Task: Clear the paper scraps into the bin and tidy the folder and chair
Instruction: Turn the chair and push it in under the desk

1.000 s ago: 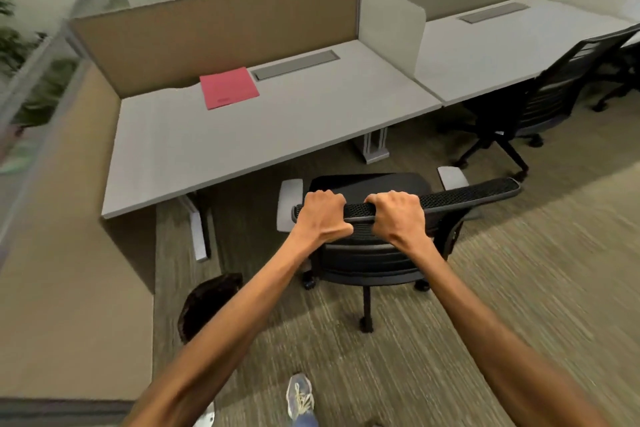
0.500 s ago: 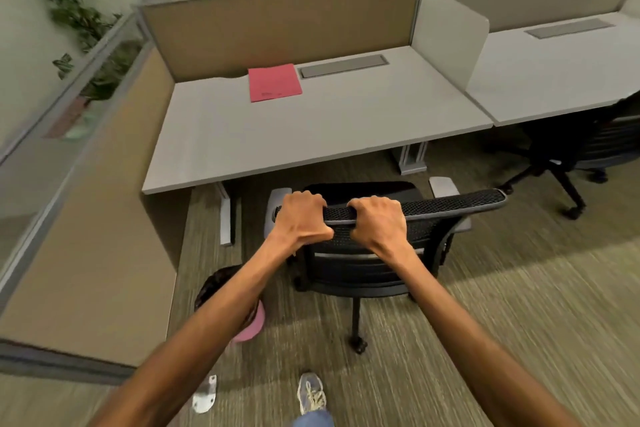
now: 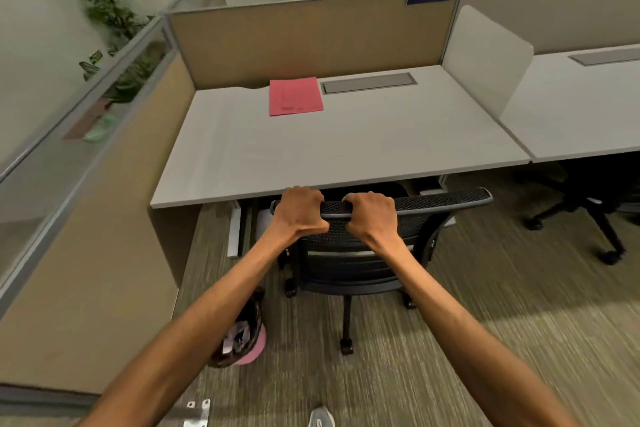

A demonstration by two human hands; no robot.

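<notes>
The chair (image 3: 363, 246), a black mesh office chair on castors, stands at the near edge of the bench (image 3: 346, 146), its seat mostly hidden beneath the bench top and the top of its backrest level with that edge. The left hand (image 3: 300, 211) wraps the left end of the backrest's top rail, fingers (image 3: 304, 192) curled over it and closed around the rail. The right hand (image 3: 372, 215) grips the same rail just beside the left, its fingers likewise folded over the top and shut on it; the two hands are near each other but apart. The right part of the rail runs free out toward the right. On the bench, a pink folder (image 3: 295, 96) lies flat at the back, close to the tan partition (image 3: 311, 35) and just left of a grey cable hatch (image 3: 369, 82). On the carpet (image 3: 485, 340) to the left of the chair, partly behind the left forearm, sits a bin (image 3: 242, 340) with a dark liner and a pink rim, with paper scraps (image 3: 237, 338) visible inside. A second black chair (image 3: 588, 211) stands under the neighbouring bench to the right.
</notes>
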